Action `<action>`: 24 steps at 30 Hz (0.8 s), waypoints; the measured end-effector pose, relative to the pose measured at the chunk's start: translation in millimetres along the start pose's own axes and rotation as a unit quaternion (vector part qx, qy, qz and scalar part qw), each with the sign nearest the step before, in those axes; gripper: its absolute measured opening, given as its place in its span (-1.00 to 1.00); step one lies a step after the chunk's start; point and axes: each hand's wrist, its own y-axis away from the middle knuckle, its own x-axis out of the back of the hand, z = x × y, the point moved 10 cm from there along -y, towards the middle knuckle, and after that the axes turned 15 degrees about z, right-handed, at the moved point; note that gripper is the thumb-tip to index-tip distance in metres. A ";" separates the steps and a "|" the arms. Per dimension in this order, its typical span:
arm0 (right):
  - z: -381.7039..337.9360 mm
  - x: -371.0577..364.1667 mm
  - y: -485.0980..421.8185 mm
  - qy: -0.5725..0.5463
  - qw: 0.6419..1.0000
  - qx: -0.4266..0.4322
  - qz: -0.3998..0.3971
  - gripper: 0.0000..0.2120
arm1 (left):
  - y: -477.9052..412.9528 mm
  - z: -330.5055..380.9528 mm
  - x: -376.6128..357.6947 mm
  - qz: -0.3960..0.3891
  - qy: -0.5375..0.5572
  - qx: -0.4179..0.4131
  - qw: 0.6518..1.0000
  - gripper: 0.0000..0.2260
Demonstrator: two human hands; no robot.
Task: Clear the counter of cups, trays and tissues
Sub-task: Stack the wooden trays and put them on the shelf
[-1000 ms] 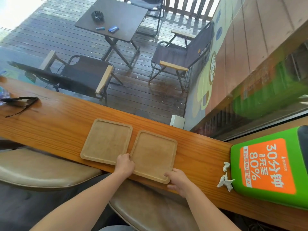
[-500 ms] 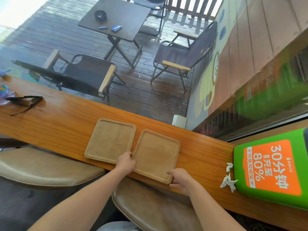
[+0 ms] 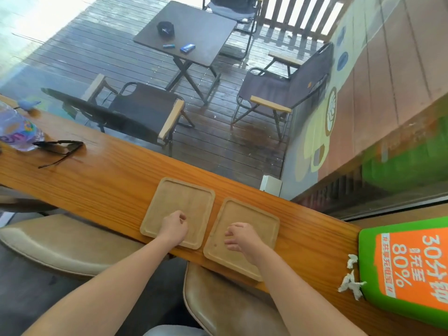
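Two square wooden trays lie side by side on the long wooden counter [image 3: 109,180], both with nothing on them. My left hand [image 3: 174,227] rests over the near part of the left tray [image 3: 180,197], fingers curled in with nothing in them. Over the middle of the right tray [image 3: 254,214] hovers my right hand [image 3: 242,236], fingers loose and apart, holding nothing. The right tray's near edge juts slightly past the counter's front edge. Small white tissue scraps [image 3: 351,286] lie on the counter to the right, against a green box.
A green and orange charging box [image 3: 407,267] stands at the counter's right end. Black sunglasses [image 3: 60,149] and a plastic bottle [image 3: 17,132] sit at the far left. Padded stools [image 3: 60,241] are under the counter's near edge. A window runs behind the counter.
Both hands have let go of the right tray's near edge. My left hand has shifted onto the left tray and my right hand now sits over the right tray's middle.
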 end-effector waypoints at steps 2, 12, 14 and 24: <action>-10.5 -24.4 -0.1 0.002 1.000 0.006 -0.003 -0.65 | -9.2 -7.2 13.6 0.025 -0.008 -0.001 1.000 -0.76; -36.4 -89.9 -9.1 0.071 0.996 0.045 0.024 -0.42 | -45.4 -46.2 60.6 0.107 -0.123 0.008 0.987 -0.63; -35.8 -97.6 -9.8 0.084 0.995 0.033 0.031 -0.34 | -50.0 -56.3 57.9 0.077 -0.122 0.028 0.989 -0.60; -27.4 -118.0 -10.0 -0.061 0.992 -0.103 0.034 -0.06 | -64.4 -81.0 48.6 0.028 -0.079 0.114 0.990 -0.49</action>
